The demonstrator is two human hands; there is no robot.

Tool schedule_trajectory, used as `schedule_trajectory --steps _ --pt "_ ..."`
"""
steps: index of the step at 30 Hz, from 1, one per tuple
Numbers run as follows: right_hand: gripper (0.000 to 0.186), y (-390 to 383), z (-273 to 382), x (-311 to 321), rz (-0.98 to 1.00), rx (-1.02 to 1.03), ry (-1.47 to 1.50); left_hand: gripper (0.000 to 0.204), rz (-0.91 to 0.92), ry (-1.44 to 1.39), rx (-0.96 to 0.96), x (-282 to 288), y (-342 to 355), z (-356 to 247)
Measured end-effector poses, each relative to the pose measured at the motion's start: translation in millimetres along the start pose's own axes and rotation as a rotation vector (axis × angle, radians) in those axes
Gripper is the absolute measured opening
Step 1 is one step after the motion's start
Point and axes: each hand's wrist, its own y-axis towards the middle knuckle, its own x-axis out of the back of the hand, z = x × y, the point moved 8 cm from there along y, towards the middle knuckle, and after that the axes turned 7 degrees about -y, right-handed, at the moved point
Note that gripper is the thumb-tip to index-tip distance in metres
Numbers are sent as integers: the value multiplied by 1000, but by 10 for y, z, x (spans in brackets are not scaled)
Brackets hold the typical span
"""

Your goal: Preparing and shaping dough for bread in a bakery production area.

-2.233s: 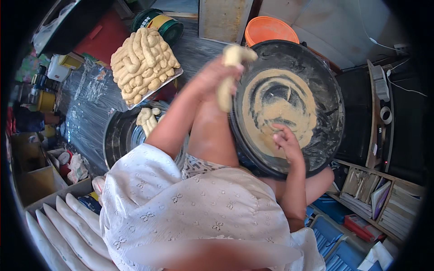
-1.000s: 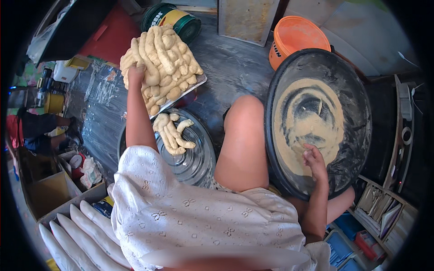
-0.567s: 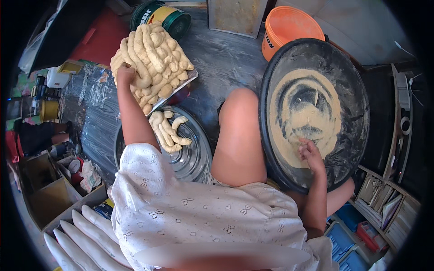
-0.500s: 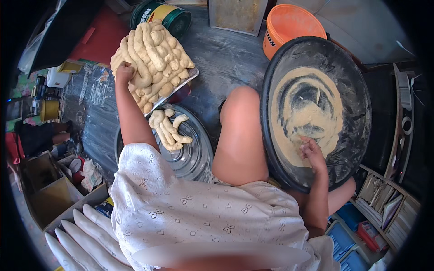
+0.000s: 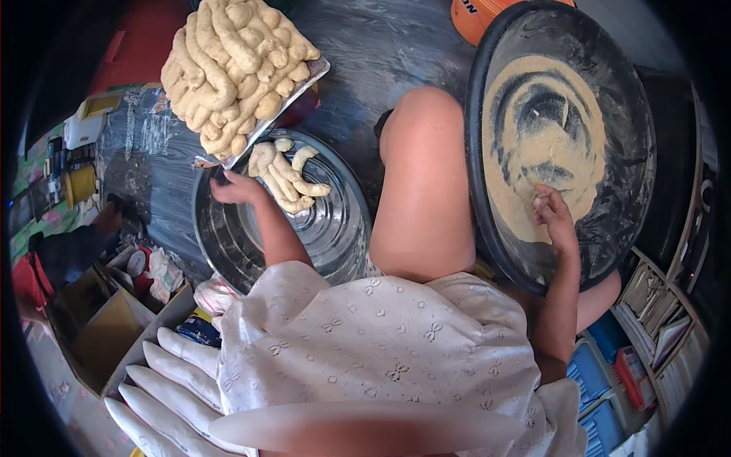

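My left hand (image 5: pixel 239 188) is empty with its fingers apart, by the lower corner of a tray (image 5: pixel 266 128) and over a dark, shiny basin (image 5: pixel 228 247). On the tray sits a high heap of pale dough rolls (image 5: pixel 232 68). Several loose dough rolls (image 5: pixel 288 179) lie in the basin below it. On the right, my right hand (image 5: pixel 557 217) hovers over a wide black basin (image 5: pixel 480 126) tilted against my leg. Its fingers are loosely bent and apart, with powder on the tips. Tan powder (image 5: pixel 506 202) is spread in a swirled ring inside.
An orange bucket (image 5: pixel 476 21) stands behind the black basin. At lower left are open cardboard boxes (image 5: pixel 106 335) and a row of white pointed objects (image 5: pixel 164 388). A shelf of papers (image 5: pixel 647 297) and blue bins (image 5: pixel 598 388) stand to the right. Another person's arm shows at far left.
My left hand has come away from the dough heap, down to the tray's lower corner. My right hand stays over the powder, its fingers bent slightly more. The whole view has shifted.
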Motion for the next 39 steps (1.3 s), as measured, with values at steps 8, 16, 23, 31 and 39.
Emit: schedule_trajectory --steps 8,16,23,31,39 --pt "38 -707 1880 -165 -43 695 346 64 579 -266 1046 -660 -2250 2342" --pt "22 -667 2757 -3684 710 974 -1099 54 1001 12 907 -797 -2502 1572" --pt "28 355 1035 -4594 1094 539 -1579 49 1347 -121 1225 -787 -2618 2122" --pt "60 793 1430 -4298 649 521 -1182 25 1095 -761 1711 -832 -2496 773" --pt "100 288 1770 -4388 712 903 -1106 24 1638 -580 621 544 -619 -745"
